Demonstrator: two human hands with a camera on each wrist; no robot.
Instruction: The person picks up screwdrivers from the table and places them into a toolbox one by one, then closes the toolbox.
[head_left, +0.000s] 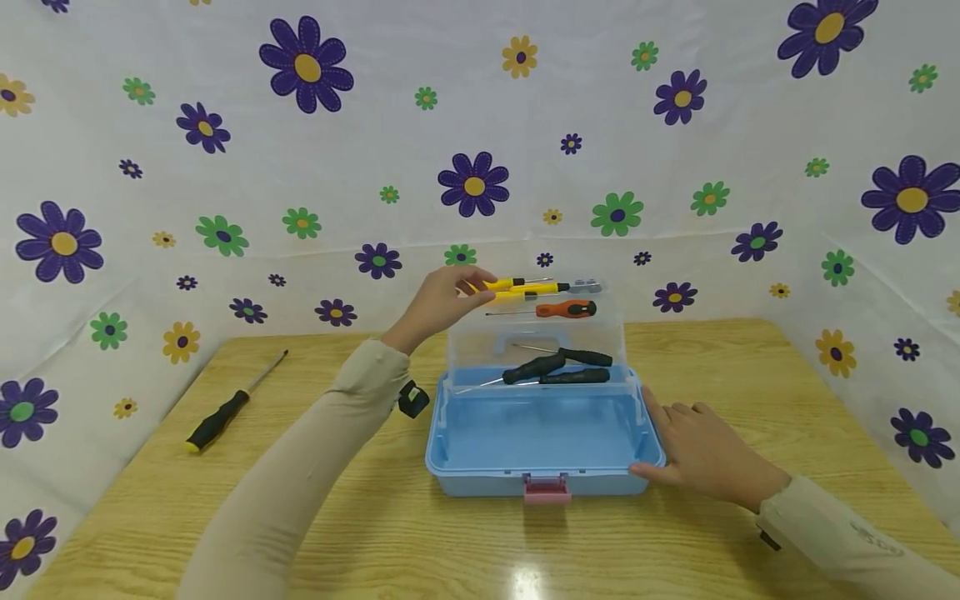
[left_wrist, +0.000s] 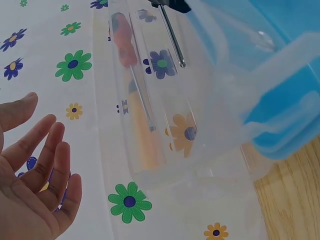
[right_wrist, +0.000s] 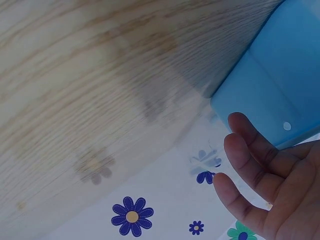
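A light blue toolbox [head_left: 540, 433] stands unlidded on the table, its clear trays [head_left: 480, 343] raised at the back. Over the left end of the top tray is my left hand [head_left: 444, 302], beside the yellow-handled screwdrivers [head_left: 542, 289]; in the left wrist view its fingers are relaxed and hold nothing. An orange-and-black screwdriver [head_left: 566, 310] lies in the tray below. Several black-handled screwdrivers [head_left: 573, 377] lie in the lowest tray. My right hand [head_left: 705, 446] rests against the box's right side, thumb at the front corner, other fingers [right_wrist: 245, 200] loosely bent.
On the left of the wooden table [head_left: 360, 533] lies a large screwdriver [head_left: 225, 414] with a black handle and yellow end. A pink latch [head_left: 547, 490] sits on the toolbox's front. Flower-printed white cloth [head_left: 525, 108] stands behind and along both sides.
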